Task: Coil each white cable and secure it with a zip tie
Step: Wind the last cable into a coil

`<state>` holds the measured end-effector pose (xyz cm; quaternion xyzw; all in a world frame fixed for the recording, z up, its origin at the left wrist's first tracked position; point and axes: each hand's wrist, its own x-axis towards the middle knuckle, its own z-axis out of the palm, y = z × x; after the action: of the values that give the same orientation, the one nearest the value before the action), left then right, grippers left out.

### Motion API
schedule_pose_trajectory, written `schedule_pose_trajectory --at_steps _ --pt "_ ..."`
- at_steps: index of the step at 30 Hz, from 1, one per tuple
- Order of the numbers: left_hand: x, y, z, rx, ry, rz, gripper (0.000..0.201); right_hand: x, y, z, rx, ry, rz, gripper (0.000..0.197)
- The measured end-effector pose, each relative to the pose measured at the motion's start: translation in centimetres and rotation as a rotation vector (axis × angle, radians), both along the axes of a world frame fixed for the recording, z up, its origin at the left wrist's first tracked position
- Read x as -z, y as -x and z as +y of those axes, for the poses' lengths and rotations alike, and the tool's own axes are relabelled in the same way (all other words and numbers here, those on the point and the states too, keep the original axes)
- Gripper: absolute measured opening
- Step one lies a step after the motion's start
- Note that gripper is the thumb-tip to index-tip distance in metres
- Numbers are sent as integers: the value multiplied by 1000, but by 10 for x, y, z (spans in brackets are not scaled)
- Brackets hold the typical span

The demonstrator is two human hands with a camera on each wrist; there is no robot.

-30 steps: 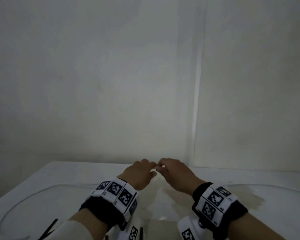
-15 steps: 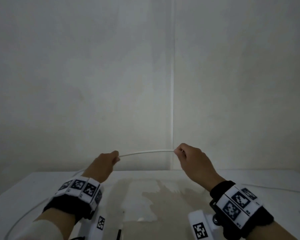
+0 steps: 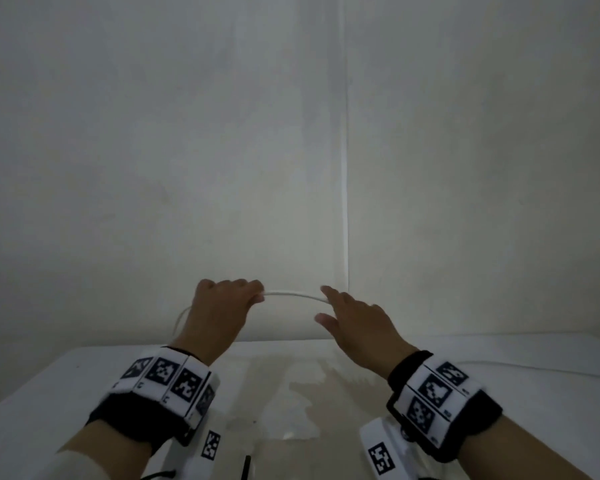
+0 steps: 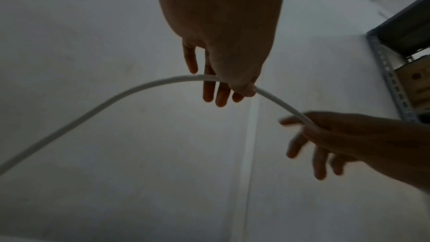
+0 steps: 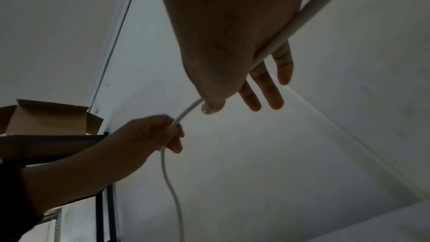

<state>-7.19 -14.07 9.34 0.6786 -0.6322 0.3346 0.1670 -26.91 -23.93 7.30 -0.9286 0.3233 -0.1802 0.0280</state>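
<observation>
A white cable [image 3: 291, 294] hangs in the air between my two hands, above the white table [image 3: 66, 393]. My left hand [image 3: 253, 294] pinches it between thumb and fingers [image 4: 246, 90]; from there the cable [image 4: 93, 109] droops to the left and down. My right hand [image 3: 329, 306] has its fingers [image 5: 267, 89] straight and spread. The cable [image 5: 274, 43] runs across that palm and passes loosely behind the thumb. Black zip ties [image 3: 246, 467] lie at the table's near edge.
A second stretch of white cable [image 3: 534, 370] lies on the table at the right. A plain wall stands close behind the table. A metal rack [image 4: 386, 73] is at the right, and a shelf with an open cardboard box [image 5: 46, 117] at the left.
Both hands rose from the table with the cable and spread apart; now they have come closer together. The right hand's pinch has loosened into straight fingers.
</observation>
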Motion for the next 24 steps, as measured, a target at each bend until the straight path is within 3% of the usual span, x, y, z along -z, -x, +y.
schedule_pose_trajectory --at_steps 3,7,12,20,24 --pt "-1 13 2 90 -8 47 27 -10 -15 14 -56 81 -144 37" --pt "-3 6 6 85 -10 264 22 -23 -10 15 -64 101 -288 33" --pt "-2 -18 21 83 -7 591 18 -29 14 0 50 136 -388 33" --pt "10 -46 57 -64 47 766 18 -23 61 -23 293 72 -440 33" --pt "12 -48 79 -152 24 745 23 -14 72 -34 341 -1 -400 33"
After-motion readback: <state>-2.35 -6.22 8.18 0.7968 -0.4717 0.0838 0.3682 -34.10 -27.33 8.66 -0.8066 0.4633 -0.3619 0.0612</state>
